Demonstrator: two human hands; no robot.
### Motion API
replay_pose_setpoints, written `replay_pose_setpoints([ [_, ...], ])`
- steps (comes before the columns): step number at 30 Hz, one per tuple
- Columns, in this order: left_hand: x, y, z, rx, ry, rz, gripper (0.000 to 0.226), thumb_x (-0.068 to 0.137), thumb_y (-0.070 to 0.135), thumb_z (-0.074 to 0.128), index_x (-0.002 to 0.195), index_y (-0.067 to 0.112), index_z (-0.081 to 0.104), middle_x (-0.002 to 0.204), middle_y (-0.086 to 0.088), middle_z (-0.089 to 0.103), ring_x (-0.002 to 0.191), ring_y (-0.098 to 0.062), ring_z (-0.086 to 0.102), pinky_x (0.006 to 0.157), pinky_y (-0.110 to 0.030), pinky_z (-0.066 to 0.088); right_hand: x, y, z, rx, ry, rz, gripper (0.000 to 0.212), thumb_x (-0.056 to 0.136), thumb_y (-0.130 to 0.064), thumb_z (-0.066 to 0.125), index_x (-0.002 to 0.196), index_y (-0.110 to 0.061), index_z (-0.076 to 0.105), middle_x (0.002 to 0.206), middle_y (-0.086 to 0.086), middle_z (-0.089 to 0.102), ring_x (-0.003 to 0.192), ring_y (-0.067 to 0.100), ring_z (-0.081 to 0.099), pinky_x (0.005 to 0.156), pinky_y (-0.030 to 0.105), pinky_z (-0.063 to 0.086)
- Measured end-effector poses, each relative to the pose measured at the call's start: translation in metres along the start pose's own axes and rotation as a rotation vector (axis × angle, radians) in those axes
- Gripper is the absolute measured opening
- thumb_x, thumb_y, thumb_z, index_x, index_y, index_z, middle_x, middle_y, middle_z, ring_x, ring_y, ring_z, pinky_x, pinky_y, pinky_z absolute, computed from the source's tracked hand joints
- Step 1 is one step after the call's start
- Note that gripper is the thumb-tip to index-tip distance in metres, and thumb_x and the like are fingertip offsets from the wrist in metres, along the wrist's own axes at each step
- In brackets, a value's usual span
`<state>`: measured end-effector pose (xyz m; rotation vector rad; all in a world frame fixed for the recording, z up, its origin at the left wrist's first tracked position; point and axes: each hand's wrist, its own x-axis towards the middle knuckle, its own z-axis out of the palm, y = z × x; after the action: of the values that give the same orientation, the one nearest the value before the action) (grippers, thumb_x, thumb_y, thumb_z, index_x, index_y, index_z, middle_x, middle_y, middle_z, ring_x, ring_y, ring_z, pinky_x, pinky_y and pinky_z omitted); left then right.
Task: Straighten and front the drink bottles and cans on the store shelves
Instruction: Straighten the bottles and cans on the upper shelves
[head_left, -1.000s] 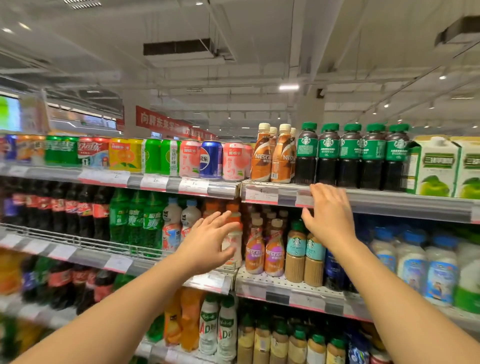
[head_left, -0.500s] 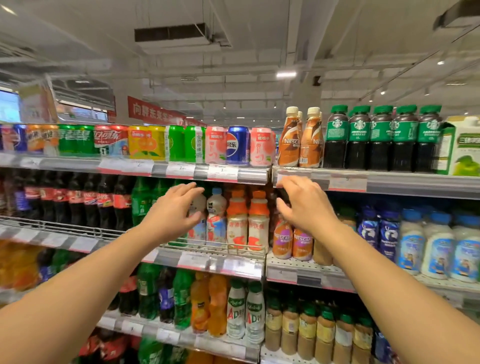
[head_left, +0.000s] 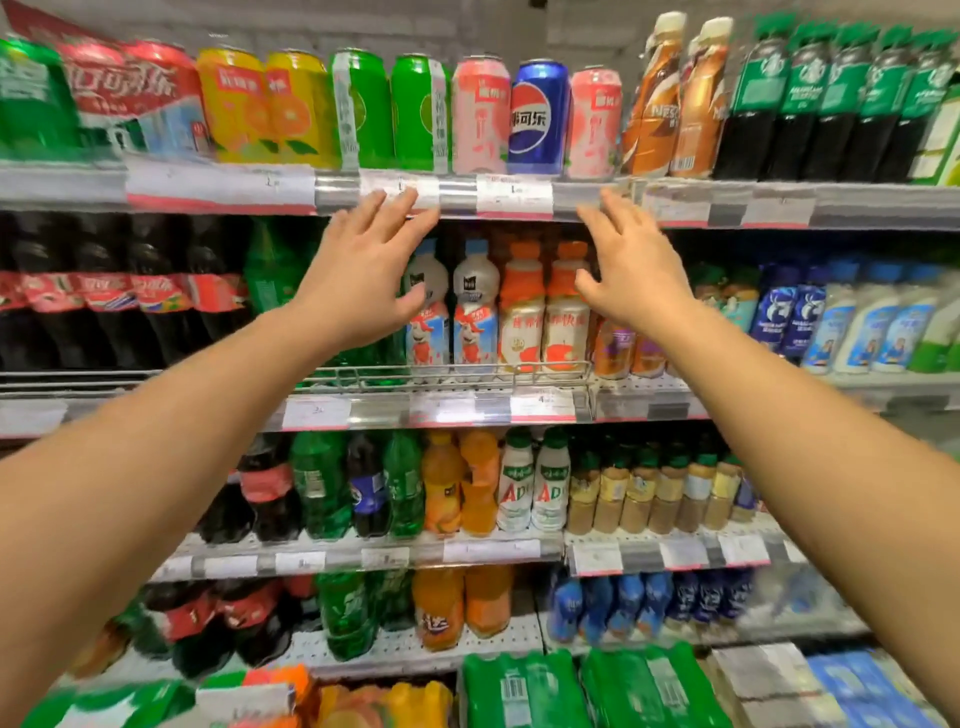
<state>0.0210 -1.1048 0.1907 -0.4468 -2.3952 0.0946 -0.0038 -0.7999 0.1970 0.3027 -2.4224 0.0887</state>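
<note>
Both my hands reach up toward the second shelf. My left hand (head_left: 363, 270) is spread open in front of the white milk-drink bottles (head_left: 474, 306), its fingertips near the top shelf's price rail (head_left: 457, 193). My right hand (head_left: 631, 270) is open too, hovering beside the orange-capped bottles (head_left: 543, 306) and covering part of the Nescafé bottles (head_left: 626, 348). Neither hand holds anything. On the top shelf stand cans: green (head_left: 415, 111), pink (head_left: 480, 117), blue Pepsi (head_left: 537, 119), pink (head_left: 595, 124).
Cola bottles (head_left: 119, 291) fill the left of the second shelf, blue and white bottles (head_left: 852, 317) the right. Dark coffee bottles (head_left: 810, 104) stand top right. A wire rail (head_left: 447, 371) fronts the middle shelf. Lower shelves hold more bottles and green multipacks (head_left: 524, 691).
The view has swung down and moved closer to the shelves. Both hands shifted left along the second shelf, from the Nescafé and Starbucks bottles to the milk drinks, with fingers spread wider.
</note>
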Motion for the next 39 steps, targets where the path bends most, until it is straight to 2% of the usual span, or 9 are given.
replay_pose_setpoints([
  [10, -0.006, -0.014, 0.018, -0.047, -0.061, -0.028, 0.077, 0.096, 0.048, 0.054, 0.161, 0.028, 0.017, 0.170, 0.000, -0.005, 0.157, -0.026, -0.004, 0.123, -0.060, 0.011, -0.006, -0.029, -0.001, -0.024, 0.029, 0.042, 0.058, 0.092, -0.032, 0.062, 0.146, -0.014, 0.047, 0.157, 0.017, 0.037, 0.139, 0.041, 0.039, 0.110, 0.053, 0.043],
  [15, -0.013, -0.008, 0.006, -0.113, -0.114, -0.036, 0.074, 0.097, 0.048, 0.054, 0.160, 0.031, 0.021, 0.171, -0.003, 0.002, 0.156, -0.027, 0.005, 0.124, -0.055, 0.017, -0.047, -0.046, 0.020, 0.180, 0.198, -0.125, 0.019, 0.094, -0.026, 0.059, 0.109, -0.018, 0.068, 0.104, 0.000, 0.070, 0.088, 0.021, 0.066, 0.071, 0.030, 0.048],
  [18, -0.045, 0.002, -0.001, -0.221, -0.123, -0.066, 0.067, 0.098, 0.044, 0.054, 0.158, 0.028, 0.030, 0.168, -0.003, 0.019, 0.153, -0.026, 0.019, 0.122, -0.051, 0.025, -0.082, -0.061, 0.056, 0.288, -0.009, -0.218, 0.015, 0.095, -0.029, 0.059, 0.101, -0.021, 0.071, 0.084, -0.006, 0.072, 0.075, 0.017, 0.068, 0.064, 0.031, 0.052],
  [22, -0.104, 0.009, 0.010, -0.246, -0.213, -0.100, 0.064, 0.097, 0.042, 0.058, 0.155, 0.025, 0.038, 0.165, -0.002, 0.027, 0.150, -0.025, 0.026, 0.121, -0.046, 0.028, -0.109, -0.071, 0.130, 0.196, -0.598, -0.271, 0.039, 0.094, -0.048, 0.059, 0.121, -0.023, 0.068, 0.114, 0.000, 0.072, 0.104, 0.024, 0.067, 0.084, 0.040, 0.056],
  [25, -0.144, 0.010, 0.018, -0.238, -0.313, -0.146, 0.064, 0.097, 0.048, 0.055, 0.155, 0.026, 0.038, 0.166, -0.001, 0.026, 0.150, -0.023, 0.028, 0.122, -0.041, 0.026, -0.117, -0.068, 0.189, 0.168, -0.784, -0.149, 0.071, 0.090, -0.052, 0.065, 0.146, -0.012, 0.046, 0.146, 0.011, 0.052, 0.129, 0.031, 0.054, 0.102, 0.044, 0.050],
  [29, -0.200, 0.016, 0.021, -0.241, -0.408, -0.241, 0.063, 0.097, 0.053, 0.052, 0.155, 0.031, 0.038, 0.166, 0.006, 0.025, 0.150, -0.016, 0.027, 0.120, -0.032, 0.024, -0.115, -0.064, 0.253, 0.393, -0.667, 0.115, 0.090, 0.081, -0.060, 0.066, 0.152, -0.013, 0.034, 0.151, 0.015, 0.046, 0.131, 0.034, 0.053, 0.102, 0.044, 0.050],
  [33, -0.234, 0.026, 0.023, -0.243, -0.529, -0.306, 0.061, 0.100, 0.054, 0.049, 0.155, 0.034, 0.034, 0.166, 0.008, 0.022, 0.151, -0.013, 0.025, 0.120, -0.033, 0.025, -0.103, -0.075, 0.271, 0.674, -0.598, 0.340, 0.088, 0.076, -0.060, 0.070, 0.143, -0.014, 0.038, 0.124, 0.013, 0.068, 0.108, 0.033, 0.067, 0.092, 0.047, 0.056],
  [37, -0.233, 0.030, 0.024, -0.220, -0.551, -0.333, 0.061, 0.100, 0.052, 0.050, 0.156, 0.034, 0.032, 0.167, 0.010, 0.020, 0.151, -0.014, 0.023, 0.119, -0.034, 0.026, -0.097, -0.087, 0.254, 0.738, -0.585, 0.534, 0.041, 0.099, -0.031, 0.060, 0.130, -0.006, 0.051, 0.067, -0.001, 0.065, 0.060, 0.014, 0.062, 0.056, 0.024, 0.047],
  [39, -0.232, 0.031, 0.027, -0.255, -0.539, -0.343, 0.061, 0.100, 0.052, 0.050, 0.156, 0.034, 0.033, 0.166, 0.010, 0.021, 0.151, -0.013, 0.024, 0.120, -0.035, 0.027, -0.099, -0.089, 0.245, 0.683, -0.568, 0.479, 0.038, 0.100, -0.030, 0.061, 0.126, -0.004, 0.055, 0.073, 0.001, 0.064, 0.067, 0.018, 0.063, 0.064, 0.029, 0.048],
])
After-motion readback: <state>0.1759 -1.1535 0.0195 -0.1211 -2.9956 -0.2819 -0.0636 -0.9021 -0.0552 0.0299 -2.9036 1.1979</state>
